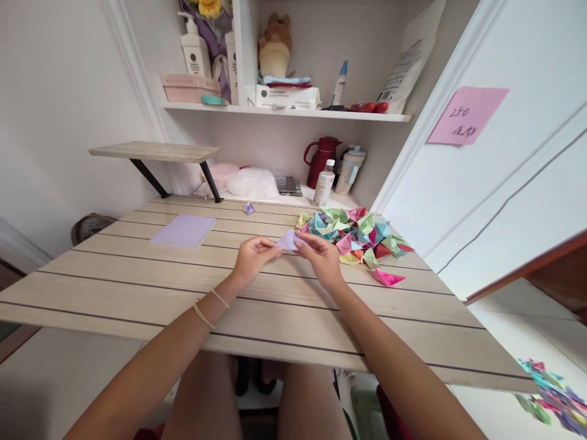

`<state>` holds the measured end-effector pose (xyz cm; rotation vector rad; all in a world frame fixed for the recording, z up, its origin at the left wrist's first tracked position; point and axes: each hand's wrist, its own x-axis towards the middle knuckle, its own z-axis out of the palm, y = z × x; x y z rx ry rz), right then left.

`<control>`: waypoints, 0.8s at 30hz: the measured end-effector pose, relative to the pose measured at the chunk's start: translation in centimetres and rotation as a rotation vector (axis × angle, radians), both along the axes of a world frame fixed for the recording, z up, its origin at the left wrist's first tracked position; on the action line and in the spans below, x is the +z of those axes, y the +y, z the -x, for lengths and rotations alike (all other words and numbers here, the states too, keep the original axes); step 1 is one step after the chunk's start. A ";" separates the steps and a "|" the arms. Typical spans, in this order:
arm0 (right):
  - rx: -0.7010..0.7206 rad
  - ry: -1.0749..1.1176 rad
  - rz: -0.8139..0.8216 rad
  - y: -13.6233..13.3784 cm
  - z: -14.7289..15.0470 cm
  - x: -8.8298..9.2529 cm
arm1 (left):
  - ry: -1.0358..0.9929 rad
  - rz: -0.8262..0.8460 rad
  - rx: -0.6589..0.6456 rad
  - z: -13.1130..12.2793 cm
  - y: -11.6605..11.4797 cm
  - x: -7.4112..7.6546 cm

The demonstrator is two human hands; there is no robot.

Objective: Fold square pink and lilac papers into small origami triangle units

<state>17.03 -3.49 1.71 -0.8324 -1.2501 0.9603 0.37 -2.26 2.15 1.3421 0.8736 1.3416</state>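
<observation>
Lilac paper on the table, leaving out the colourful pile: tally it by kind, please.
Flat lilac sheet: 1
Small folded lilac piece lying alone: 1
Lilac piece in hand, pinched between left hand and right hand: 1
Total: 3

The left hand [251, 258] reaches in from seven o'clock and the right hand [323, 260] from five o'clock, bare forearms converging. Both hands' fingertips pinch closed, nearly meeting toward twelve o'clock.
</observation>
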 end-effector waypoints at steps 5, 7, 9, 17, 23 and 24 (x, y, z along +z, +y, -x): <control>-0.015 -0.156 -0.019 -0.5 0.0 0.5 | -0.074 0.146 -0.046 0.1 0.1 0.3; -0.047 -0.205 0.006 -0.6 0.0 0.6 | -0.063 0.164 -0.075 0.1 0.1 0.3; -0.063 -0.188 0.023 -0.5 0.0 0.5 | -0.049 0.159 -0.102 0.2 0.1 0.2; 0.027 -0.048 0.184 0.0 -0.2 -0.1 | -0.012 0.156 -0.160 0.2 0.2 -0.2; 0.019 -0.002 0.221 0.1 -0.4 -0.3 | -0.015 0.212 -0.209 0.1 0.2 -0.5; 0.023 0.001 0.227 0.1 -0.5 -0.3 | -0.009 0.211 -0.213 0.1 0.2 -0.5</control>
